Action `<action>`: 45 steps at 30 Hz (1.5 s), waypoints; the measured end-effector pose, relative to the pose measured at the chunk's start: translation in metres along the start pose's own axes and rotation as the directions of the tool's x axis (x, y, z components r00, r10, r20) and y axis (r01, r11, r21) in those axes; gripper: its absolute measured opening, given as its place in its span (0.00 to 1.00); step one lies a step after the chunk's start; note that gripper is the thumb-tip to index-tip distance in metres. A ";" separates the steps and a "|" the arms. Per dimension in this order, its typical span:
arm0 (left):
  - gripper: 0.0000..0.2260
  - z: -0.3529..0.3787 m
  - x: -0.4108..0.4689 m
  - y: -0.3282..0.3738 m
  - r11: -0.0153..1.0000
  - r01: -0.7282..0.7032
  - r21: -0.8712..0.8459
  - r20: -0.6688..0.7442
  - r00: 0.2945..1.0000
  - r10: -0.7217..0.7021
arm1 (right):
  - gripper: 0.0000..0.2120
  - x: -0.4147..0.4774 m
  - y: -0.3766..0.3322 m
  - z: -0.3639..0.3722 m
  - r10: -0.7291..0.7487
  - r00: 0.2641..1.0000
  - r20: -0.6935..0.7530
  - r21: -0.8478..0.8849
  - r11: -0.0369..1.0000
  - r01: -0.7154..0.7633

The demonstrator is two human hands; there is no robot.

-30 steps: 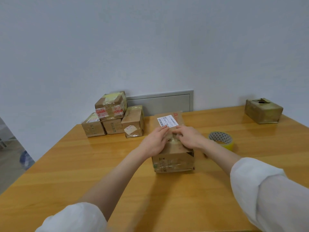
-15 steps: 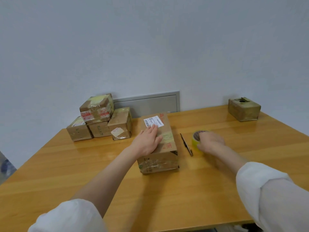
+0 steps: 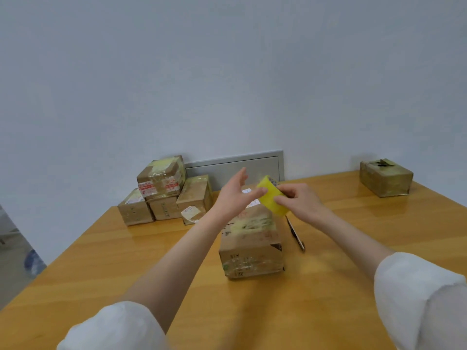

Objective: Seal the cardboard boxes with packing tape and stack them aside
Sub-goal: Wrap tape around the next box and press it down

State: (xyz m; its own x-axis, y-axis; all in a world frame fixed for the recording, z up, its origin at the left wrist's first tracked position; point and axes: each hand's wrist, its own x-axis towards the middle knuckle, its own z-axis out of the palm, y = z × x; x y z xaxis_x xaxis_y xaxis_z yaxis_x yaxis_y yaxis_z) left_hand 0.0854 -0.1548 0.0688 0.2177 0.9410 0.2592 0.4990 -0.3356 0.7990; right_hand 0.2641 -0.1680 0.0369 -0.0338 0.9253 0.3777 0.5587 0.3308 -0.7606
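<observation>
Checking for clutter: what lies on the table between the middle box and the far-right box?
Head view: only a slim dark tool beside the middle box; otherwise bare table up to the far-right box.

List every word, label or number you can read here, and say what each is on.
No text is legible.
Red and white strip on the top stacked box: blurred.
Top label on the low left box: too small.
Pale sticker on the leaning box: blurred.
Shipping label on the near box, partly behind the left hand: unreadable.
Dark print on its front: blurred.
</observation>
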 end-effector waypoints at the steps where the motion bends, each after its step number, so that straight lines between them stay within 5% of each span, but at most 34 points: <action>1: 0.26 0.000 0.002 0.004 0.999 -0.015 -0.031 -0.044 0.999 0.013 | 0.06 0.001 -0.008 0.003 -0.034 0.999 0.017 0.027 0.999 0.034; 4: 0.04 0.000 0.004 0.005 0.998 -0.053 -0.035 -0.275 0.961 0.041 | 0.06 -0.002 -0.021 0.010 -0.073 0.997 0.026 0.088 0.994 0.070; 9: 0.03 -0.002 0.004 -0.001 0.995 0.052 0.087 -0.441 0.898 -0.008 | 0.09 -0.004 -0.013 0.011 0.052 0.988 -0.147 0.234 0.972 -0.017; 12: 0.04 -0.010 0.005 -0.005 0.987 0.085 0.140 -0.502 0.865 -0.003 | 0.13 -0.007 0.020 0.008 0.225 0.958 -0.177 -0.097 0.965 -0.245; 15: 0.04 -0.013 0.005 -0.009 0.985 0.086 0.148 -0.517 0.856 0.003 | 0.13 -0.020 0.056 0.018 0.413 0.910 0.038 -0.481 0.806 -0.345; 18: 0.03 -0.015 0.006 -0.011 0.991 0.095 0.094 -0.532 0.846 -0.030 | 0.17 -0.027 0.073 0.036 0.458 0.877 0.147 -0.591 0.752 -0.293; 25: 0.04 -0.020 0.008 -0.015 0.988 0.144 0.047 -0.549 0.830 -0.095 | 0.16 -0.015 0.094 0.016 0.510 0.860 -0.002 -0.725 0.592 -0.352; 27: 0.04 -0.022 0.009 -0.016 0.990 0.138 0.034 -0.539 0.836 -0.098 | 0.17 -0.008 0.082 0.009 0.373 0.927 -0.039 -0.634 0.707 -0.312; 30: 0.04 -0.019 0.012 -0.013 0.992 0.126 -0.004 -0.517 0.849 -0.110 | 0.16 0.013 0.032 0.007 0.084 0.986 -0.143 -0.118 0.988 -0.101; 33: 0.04 -0.017 0.011 -0.006 0.992 0.130 -0.008 -0.526 0.843 -0.115 | 0.29 0.029 -0.014 0.006 0.049 0.996 0.073 0.226 0.972 -0.064; 36: 0.05 -0.024 0.008 -0.004 0.991 0.131 -0.040 -0.515 0.847 -0.133 | 0.25 0.025 -0.031 0.006 0.028 0.969 0.244 0.305 0.947 -0.104; 39: 0.07 -0.028 0.001 -0.003 0.968 0.124 -0.220 -0.448 0.868 -0.213 | 0.23 0.026 -0.038 0.004 0.005 0.976 0.220 0.385 0.918 -0.092; 45: 0.06 -0.038 -0.009 0.001 0.850 0.171 -0.499 -0.346 0.860 -0.376 | 0.28 0.030 -0.043 -0.013 -0.037 0.982 0.185 0.091 0.996 0.020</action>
State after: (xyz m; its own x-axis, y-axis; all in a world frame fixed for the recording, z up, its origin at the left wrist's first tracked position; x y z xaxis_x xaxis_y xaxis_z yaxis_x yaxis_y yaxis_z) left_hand 0.0522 -0.1620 0.0878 -0.2907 0.9505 0.1097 0.0426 -0.1017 0.9939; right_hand 0.2499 -0.1571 0.0883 -0.2075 0.9308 0.3009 0.4800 0.3649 -0.7978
